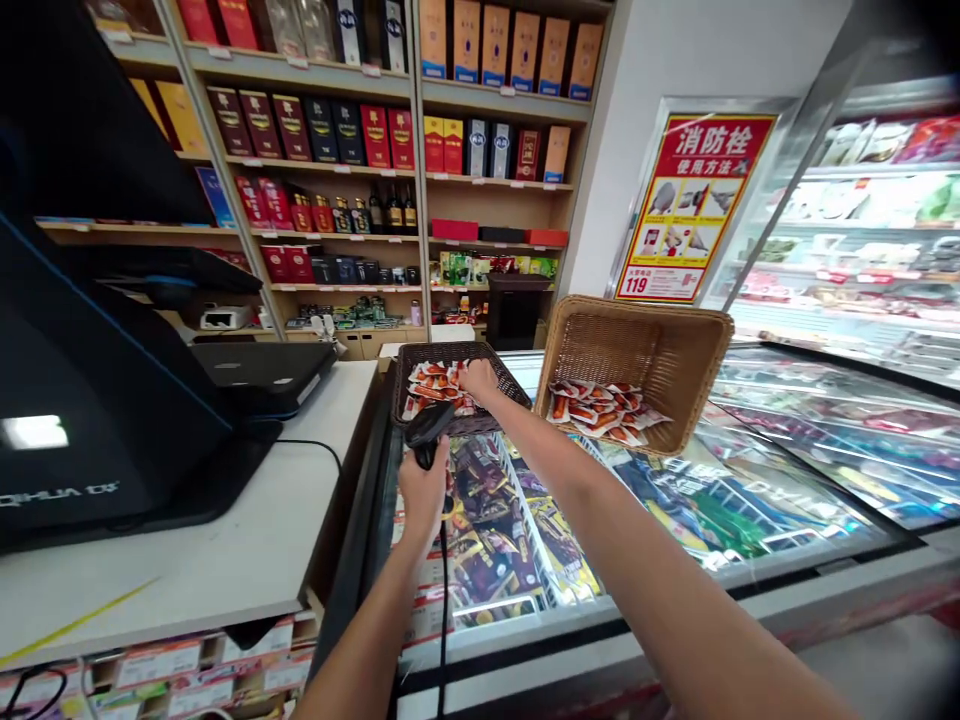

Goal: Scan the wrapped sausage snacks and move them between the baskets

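Note:
My left hand [422, 490] is wrapped round the handle of a black barcode scanner [430, 424], its head tilted up over the near edge of a dark woven basket [517, 388]. A cable hangs down from the scanner. Inside the dark basket lie several small packaged sausages [426, 385] in white-and-red wrappers. My right hand [478, 380] reaches into this basket and touches the packets, with curled fingers. Whatever it grips is hidden beneath it. To the right, a tan wicker basket [686, 375] leans tilted with more packaged sausages [604, 408] in its lower part.
Both baskets rest on a glass-topped freezer [765, 480] full of packaged goods. On the left, a white counter [225, 540] carries a large black checkout terminal [97, 400]. Shelves [322, 170] of boxes and bottles stand behind. A red sign [694, 205] hangs on the wall.

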### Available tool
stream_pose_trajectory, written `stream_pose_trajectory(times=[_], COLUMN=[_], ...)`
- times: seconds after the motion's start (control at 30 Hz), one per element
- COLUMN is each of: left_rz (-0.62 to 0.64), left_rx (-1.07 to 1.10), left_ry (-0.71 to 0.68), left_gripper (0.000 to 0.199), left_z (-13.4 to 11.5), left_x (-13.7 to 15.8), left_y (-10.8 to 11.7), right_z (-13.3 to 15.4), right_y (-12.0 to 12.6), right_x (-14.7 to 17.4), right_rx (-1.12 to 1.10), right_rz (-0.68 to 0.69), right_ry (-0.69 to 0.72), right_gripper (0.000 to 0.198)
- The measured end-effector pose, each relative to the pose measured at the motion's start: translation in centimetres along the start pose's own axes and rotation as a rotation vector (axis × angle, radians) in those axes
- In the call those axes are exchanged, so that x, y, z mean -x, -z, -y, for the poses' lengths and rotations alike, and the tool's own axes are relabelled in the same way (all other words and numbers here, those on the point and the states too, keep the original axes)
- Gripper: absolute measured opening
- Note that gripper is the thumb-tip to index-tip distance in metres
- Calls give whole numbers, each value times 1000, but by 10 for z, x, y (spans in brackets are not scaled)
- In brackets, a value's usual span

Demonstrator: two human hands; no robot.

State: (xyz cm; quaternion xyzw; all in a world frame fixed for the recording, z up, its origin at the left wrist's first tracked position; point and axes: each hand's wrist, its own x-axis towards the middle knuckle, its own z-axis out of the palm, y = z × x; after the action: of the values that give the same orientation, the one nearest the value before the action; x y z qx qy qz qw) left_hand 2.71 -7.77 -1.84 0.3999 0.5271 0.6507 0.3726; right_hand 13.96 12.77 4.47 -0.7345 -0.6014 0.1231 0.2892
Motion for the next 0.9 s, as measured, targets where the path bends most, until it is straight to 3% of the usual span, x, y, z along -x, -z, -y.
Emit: stream_pose_trajectory(times=[0.1,0.27,0.43,0.53,0.63,0.73,0.8,0.9], left_rz=[8,22,33,45,58,76,108,212], left_rx=[40,10,2,2,-9,-9,12,41], left_ry=[21,-1,5,-12,-17,-12,-17,1], left_gripper=[51,50,50,49,50,51,53,55], left_z=[4,7,4,3,1,-3,-6,-12], left_x=[0,1,3,3,2,3,6,12], left_y=[-1,-5,-4,-5,-6,-8,-10,-13], right_z=[21,18,10,-1,-34,-91,-132,-180], right_y=[-22,-37,-19,4,32,57,67,73], right_x=[-12,-16,-11,-1,23,62,89,121], right_rx=[12,5,-7,-18,-60,-178,-288,-427], right_rz=[60,46,-8,-55,-147,-288,-354,-388], right_ry=[-108,-141,-110,6,243,434,474,423], right_gripper=[39,38,35,32,23,20,24,31])
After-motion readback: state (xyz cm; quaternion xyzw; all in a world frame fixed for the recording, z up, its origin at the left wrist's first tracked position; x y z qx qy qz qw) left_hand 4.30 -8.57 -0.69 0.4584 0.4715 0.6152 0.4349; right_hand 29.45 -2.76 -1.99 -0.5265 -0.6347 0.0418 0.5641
